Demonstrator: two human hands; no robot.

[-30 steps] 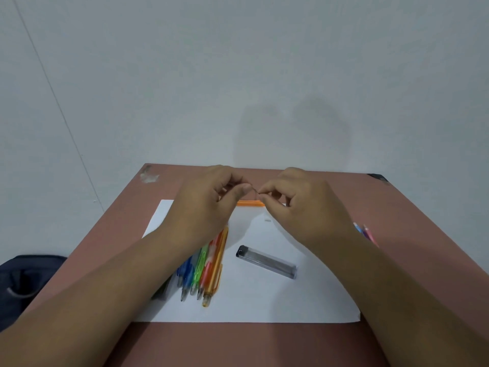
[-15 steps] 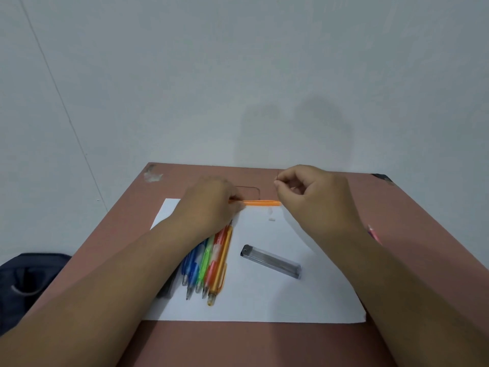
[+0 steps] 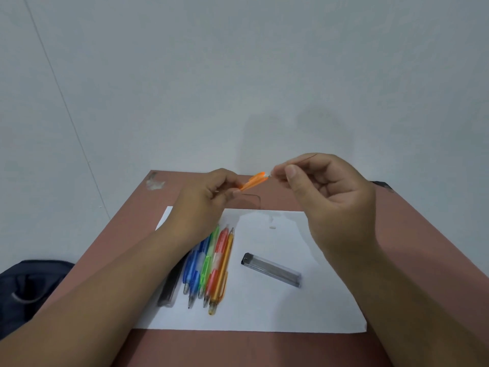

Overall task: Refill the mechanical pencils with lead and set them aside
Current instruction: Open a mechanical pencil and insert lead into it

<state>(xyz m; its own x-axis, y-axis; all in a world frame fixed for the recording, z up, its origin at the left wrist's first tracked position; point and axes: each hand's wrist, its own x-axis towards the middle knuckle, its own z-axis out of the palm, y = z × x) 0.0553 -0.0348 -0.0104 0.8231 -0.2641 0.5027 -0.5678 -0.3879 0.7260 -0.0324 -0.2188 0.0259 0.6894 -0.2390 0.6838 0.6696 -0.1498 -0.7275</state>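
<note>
My left hand (image 3: 205,202) grips an orange mechanical pencil (image 3: 253,180), raised above the table with its rear end tilted up to the right. My right hand (image 3: 328,197) pinches a thin dark lead (image 3: 308,156) at the pencil's open rear end. A row of several mechanical pencils (image 3: 211,263) in blue, green, red and orange lies on the white paper (image 3: 264,308), partly hidden under my left forearm. A clear lead case (image 3: 272,270) lies on the paper to their right. A small white eraser cap (image 3: 272,227) sits on the paper near its far edge.
The paper lies on a reddish-brown table (image 3: 264,350) against a pale wall. A black pencil-like object (image 3: 169,290) lies left of the coloured row. A dark bag (image 3: 29,290) sits on the floor at the left. A dark object (image 3: 382,184) shows at the table's far right corner.
The orange pencil has been lifted off the paper by my left hand and tilted up. My right hand rose with it and now holds a lead at its rear end.
</note>
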